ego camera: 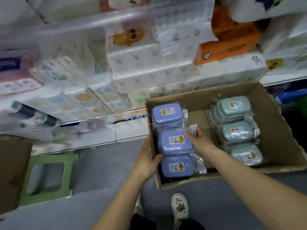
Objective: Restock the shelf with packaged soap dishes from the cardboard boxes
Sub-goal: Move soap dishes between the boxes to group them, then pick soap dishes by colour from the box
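An open cardboard box stands on the floor at the right. Inside it on the left lie three stacks of purple packaged soap dishes, on the right three stacks of pale green ones. My left hand grips the box's left wall, with the thumb hooked over the rim beside the near purple dish. My right hand holds the right side of the middle purple soap dish, thumb on top of its plastic wrap. The far purple dish lies untouched.
Shelves packed with wrapped tissue packs fill the view ahead, with an orange pack at upper right. A green plastic stool stands on the grey floor at left, beside a brown cardboard flap. My white shoe is below the box.
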Available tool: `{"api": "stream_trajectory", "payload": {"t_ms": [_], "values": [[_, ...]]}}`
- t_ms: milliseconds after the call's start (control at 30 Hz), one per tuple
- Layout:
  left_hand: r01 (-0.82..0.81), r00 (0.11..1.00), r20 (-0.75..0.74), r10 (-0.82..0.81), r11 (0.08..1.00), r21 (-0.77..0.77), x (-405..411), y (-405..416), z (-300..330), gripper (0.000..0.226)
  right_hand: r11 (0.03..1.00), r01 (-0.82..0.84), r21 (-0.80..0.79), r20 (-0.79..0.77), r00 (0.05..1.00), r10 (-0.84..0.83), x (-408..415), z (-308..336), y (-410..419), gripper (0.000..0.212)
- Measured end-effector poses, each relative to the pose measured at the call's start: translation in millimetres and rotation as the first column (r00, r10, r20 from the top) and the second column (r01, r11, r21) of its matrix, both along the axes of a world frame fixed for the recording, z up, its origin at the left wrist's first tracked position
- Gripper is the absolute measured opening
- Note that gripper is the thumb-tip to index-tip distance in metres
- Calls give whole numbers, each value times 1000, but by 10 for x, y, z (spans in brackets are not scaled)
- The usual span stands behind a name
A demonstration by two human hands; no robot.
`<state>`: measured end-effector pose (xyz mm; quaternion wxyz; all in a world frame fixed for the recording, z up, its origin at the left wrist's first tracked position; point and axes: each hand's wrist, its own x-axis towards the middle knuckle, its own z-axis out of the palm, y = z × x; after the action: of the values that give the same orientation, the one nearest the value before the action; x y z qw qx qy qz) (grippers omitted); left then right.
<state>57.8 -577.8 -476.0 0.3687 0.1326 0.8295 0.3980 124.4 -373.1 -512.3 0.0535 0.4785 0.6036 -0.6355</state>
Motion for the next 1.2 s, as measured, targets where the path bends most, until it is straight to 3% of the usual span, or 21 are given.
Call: {"api": "stream_trajectory", "payload": {"t_ms": [167,367,467,600,700,767,967,1200], "values": [[7,999,-40,-8,1000,-13,67,10,-20,60,993,-68,100,58,996,62,-133,-146,-215,37],[99,991,-71,-109,986,-135,10,-21,71,84,937,-241,253,302,940,159,-209,-69,-262,58],[132,969,-169,-180,957,-258,-63,-123,157,81,824,-431,369,388,877,285,-207,244,-340,76],[91,877,-417,-238,936,-341,-143,-382,389,83,575,-620,534,404,784,471,-253,830,-606,77],[30,765,-592,-253,932,-361,-229,-718,695,87,421,-582,695,344,784,516,-342,1294,-934,70],[-21,705,-678,-210,949,-316,-306,-1035,910,84,371,-547,750,305,785,539,-409,1567,-1216,68],[-141,579,-814,-45,978,-154,-593,-2299,1509,79,286,-367,885,130,786,605,-638,2093,-2402,64],[-196,493,-869,-50,966,-167,-960,-4060,1884,76,252,-300,920,54,733,678,-1073,2288,-4037,63]]}}
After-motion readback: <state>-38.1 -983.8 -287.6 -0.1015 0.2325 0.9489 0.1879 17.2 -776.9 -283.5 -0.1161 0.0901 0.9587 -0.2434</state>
